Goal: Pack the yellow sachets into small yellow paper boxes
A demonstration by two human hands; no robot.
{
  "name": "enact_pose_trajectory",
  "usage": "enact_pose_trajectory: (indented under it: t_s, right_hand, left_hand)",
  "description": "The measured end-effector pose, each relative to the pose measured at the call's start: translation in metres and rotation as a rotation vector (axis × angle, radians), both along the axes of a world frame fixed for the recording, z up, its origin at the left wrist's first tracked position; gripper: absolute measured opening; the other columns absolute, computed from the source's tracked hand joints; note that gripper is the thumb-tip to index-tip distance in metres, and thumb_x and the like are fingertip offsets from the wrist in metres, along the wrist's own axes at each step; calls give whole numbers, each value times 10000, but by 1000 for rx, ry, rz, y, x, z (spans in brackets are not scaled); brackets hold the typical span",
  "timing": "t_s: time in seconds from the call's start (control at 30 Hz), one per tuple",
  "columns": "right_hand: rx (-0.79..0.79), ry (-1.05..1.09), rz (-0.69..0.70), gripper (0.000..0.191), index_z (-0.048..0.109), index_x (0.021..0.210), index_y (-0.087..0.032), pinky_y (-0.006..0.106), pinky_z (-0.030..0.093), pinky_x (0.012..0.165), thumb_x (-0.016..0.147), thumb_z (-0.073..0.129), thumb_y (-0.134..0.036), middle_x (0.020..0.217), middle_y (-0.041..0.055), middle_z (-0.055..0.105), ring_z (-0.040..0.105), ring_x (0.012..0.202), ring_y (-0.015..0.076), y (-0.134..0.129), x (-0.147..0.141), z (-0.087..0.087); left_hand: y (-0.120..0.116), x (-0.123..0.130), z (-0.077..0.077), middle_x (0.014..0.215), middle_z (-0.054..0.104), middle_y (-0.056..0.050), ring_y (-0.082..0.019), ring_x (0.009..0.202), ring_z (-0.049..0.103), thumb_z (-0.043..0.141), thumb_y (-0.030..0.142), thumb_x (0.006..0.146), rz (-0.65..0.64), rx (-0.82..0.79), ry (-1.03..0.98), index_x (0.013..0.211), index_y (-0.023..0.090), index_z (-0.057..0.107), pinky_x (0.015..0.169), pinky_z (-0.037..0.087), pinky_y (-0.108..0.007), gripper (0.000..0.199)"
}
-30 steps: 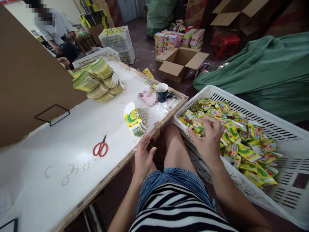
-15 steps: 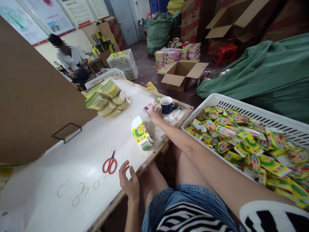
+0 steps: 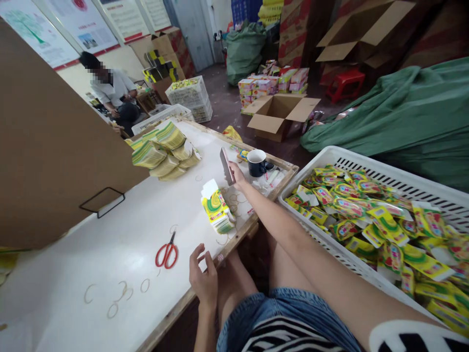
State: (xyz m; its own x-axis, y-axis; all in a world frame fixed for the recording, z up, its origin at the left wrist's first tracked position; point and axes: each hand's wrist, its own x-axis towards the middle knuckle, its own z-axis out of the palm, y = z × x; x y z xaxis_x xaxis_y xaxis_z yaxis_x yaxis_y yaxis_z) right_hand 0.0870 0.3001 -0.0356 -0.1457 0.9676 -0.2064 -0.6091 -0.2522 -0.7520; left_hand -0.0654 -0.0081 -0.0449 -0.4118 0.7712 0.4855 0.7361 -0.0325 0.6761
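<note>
My right hand (image 3: 237,177) grips a pink smartphone (image 3: 226,166), which is tilted up on edge above the table, left of a dark blue mug (image 3: 256,163). At the table's front edge my left hand (image 3: 203,274) hovers with its fingers loosely curled and apart, holding nothing. Between the hands stands a stack of flat yellow-green cartons (image 3: 217,209). Red-handled scissors (image 3: 167,253) lie on the white tabletop (image 3: 135,249), left of my left hand. Loose rubber bands (image 3: 113,310) are scattered nearby.
Bundled flat cartons (image 3: 166,149) are piled at the table's far side. On my right, a white plastic basket (image 3: 331,152) holds many yellow cartons. A large brown cardboard panel (image 3: 58,142) blocks the left. Beyond the table are an open box (image 3: 269,121) and a seated person (image 3: 113,93).
My right hand has taken hold of the smartphone that lay flat on the table and lifted it, turning it up on edge. My left hand stays empty by the table edge.
</note>
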Motion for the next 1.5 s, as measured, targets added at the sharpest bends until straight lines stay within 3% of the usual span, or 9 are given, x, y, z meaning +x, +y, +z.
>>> enact_pose_trajectory:
  t_s: [0.1, 0.23, 0.53, 0.87, 1.03, 1.23, 1.5]
  right_hand:
    - [-46, 115, 58, 444, 571, 959, -197, 282, 527, 534, 943, 417, -613, 620, -2, 597, 598, 556, 175, -6, -2, 0]
    - [-94, 218, 98, 584, 593, 933, -178, 323, 550, 514, 963, 285, -673, 613, 40, 632, 618, 533, 197, -11, 0, -1]
    - [-156, 300, 47, 521, 618, 979, -193, 297, 554, 483, 975, 328, -626, 574, 19, 627, 625, 523, 195, -9, 0, -6]
    - [-99, 374, 64, 557, 605, 972, -171, 275, 548, 510, 993, 295, -634, 653, 37, 678, 652, 562, 183, -11, 3, -9]
    - [-76, 401, 62, 550, 602, 1027, -159, 292, 558, 530, 1028, 224, -558, 655, 48, 693, 673, 591, 198, -11, 3, -11]
    - [-60, 416, 80, 570, 608, 1076, -166, 327, 582, 568, 988, 299, -636, 716, 68, 725, 702, 649, 223, -18, 5, -4]
    - [-38, 435, 112, 590, 606, 1147, -151, 372, 604, 614, 1001, 265, -610, 767, 93, 748, 719, 693, 243, -23, 5, 1]
  left_hand:
    - [1, 0, 0, 1059, 717, -119, -212, 920, 704, 553, 325, 930, 5, -26, 6, 1129, 159, 633, 764, 602, -347, 271]
    - [0, 1, -1, 1058, 719, -121, -213, 930, 707, 551, 324, 932, 6, -38, 13, 1136, 158, 629, 761, 607, -348, 274]
    - [2, 1, -1, 1063, 727, -125, -215, 938, 715, 556, 329, 931, -4, -61, 29, 1154, 159, 618, 757, 611, -347, 287]
    - [1, 2, -1, 1064, 736, -120, -216, 927, 726, 555, 351, 927, -1, -111, 20, 1152, 173, 623, 756, 618, -349, 295]
    - [1, 2, 0, 1059, 738, -119, -214, 898, 728, 548, 370, 929, 6, -146, 24, 1147, 176, 623, 751, 618, -357, 301]
    - [1, 2, -1, 1062, 742, -118, -222, 906, 729, 539, 377, 933, 4, -157, 39, 1153, 180, 620, 767, 617, -378, 307]
    - [1, 2, -2, 1056, 744, -117, -215, 887, 731, 535, 384, 933, 3, -156, 46, 1138, 174, 630, 759, 615, -360, 309]
